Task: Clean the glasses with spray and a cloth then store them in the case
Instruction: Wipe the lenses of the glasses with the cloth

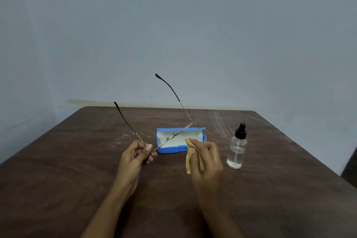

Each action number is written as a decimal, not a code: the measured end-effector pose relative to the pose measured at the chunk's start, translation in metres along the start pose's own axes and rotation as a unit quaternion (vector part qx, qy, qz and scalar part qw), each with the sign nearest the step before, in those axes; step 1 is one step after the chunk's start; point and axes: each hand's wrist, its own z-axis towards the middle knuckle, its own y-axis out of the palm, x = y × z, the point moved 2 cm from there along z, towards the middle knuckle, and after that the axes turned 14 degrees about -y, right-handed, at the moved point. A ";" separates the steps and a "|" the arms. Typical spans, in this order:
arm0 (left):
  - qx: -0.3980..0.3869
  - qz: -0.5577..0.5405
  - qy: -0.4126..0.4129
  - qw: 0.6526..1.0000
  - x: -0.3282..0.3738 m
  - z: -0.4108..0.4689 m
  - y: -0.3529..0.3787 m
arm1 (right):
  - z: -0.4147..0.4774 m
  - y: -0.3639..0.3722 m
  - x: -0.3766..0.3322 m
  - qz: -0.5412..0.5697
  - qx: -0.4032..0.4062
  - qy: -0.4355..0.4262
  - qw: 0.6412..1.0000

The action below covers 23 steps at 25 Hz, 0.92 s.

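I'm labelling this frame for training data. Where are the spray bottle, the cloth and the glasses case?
spray bottle [236,152]: head view, on its clear body.
cloth [189,157]: head view, on the tan fold beside the right hand's fingers.
glasses case [170,149]: head view, on its blue front wall.

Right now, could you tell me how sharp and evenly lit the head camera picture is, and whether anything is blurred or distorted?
Head view: dim, soft light, with no hard shadows on the dark brown wooden table; the right hand holding the tan cloth is motion-blurred; the thin metal-framed glasses and the clear spray bottle stay fairly sharp; the wide lens bends the table's edges.
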 end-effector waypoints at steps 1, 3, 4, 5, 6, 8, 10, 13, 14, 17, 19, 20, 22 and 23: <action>-0.034 -0.039 -0.029 0.998 0.001 -0.001 0.000 | 0.000 0.001 -0.003 0.005 -0.009 -0.012 1.000; -0.098 -0.108 -0.091 0.985 0.003 -0.003 0.001 | 0.000 0.002 -0.006 0.012 -0.024 -0.023 0.999; -0.122 -0.139 -0.117 0.976 0.004 -0.004 0.002 | -0.001 0.002 -0.008 0.013 -0.028 -0.028 0.999; -0.138 -0.164 -0.134 0.968 0.004 -0.004 0.001 | -0.001 0.002 -0.009 0.013 -0.029 -0.035 0.999; -0.148 -0.180 -0.148 0.961 0.004 -0.005 0.002 | -0.001 0.002 -0.010 0.011 -0.030 -0.042 0.999; -0.155 -0.196 -0.165 0.954 0.005 -0.005 0.002 | -0.002 0.003 -0.013 0.006 -0.033 -0.062 0.998; -0.157 -0.201 -0.167 0.952 0.006 -0.005 0.002 | -0.002 0.005 -0.014 0.007 -0.032 -0.085 0.996; -0.153 -0.214 -0.173 0.949 0.006 -0.004 0.001 | -0.004 0.010 -0.014 0.001 -0.033 -0.117 0.993; -0.154 -0.219 -0.177 0.947 0.006 -0.005 0.001 | -0.004 0.012 -0.013 -0.008 -0.036 -0.129 0.991; -0.159 -0.232 -0.199 0.939 0.006 -0.005 0.002 | 0.000 0.020 -0.010 -0.060 -0.050 -0.172 0.982; -0.162 -0.233 -0.213 0.935 0.005 -0.005 0.003 | 0.004 0.026 -0.010 -0.096 -0.064 -0.195 0.974; -0.165 -0.230 -0.218 0.934 0.004 -0.005 0.003 | 0.006 0.029 -0.011 -0.111 -0.074 -0.207 0.969; -0.175 -0.220 -0.224 0.933 0.003 -0.005 0.004 | 0.005 0.036 -0.014 -0.120 -0.101 -0.225 0.962; -0.179 -0.215 -0.226 0.933 0.002 -0.005 0.005 | 0.004 0.038 -0.015 -0.115 -0.112 -0.227 0.961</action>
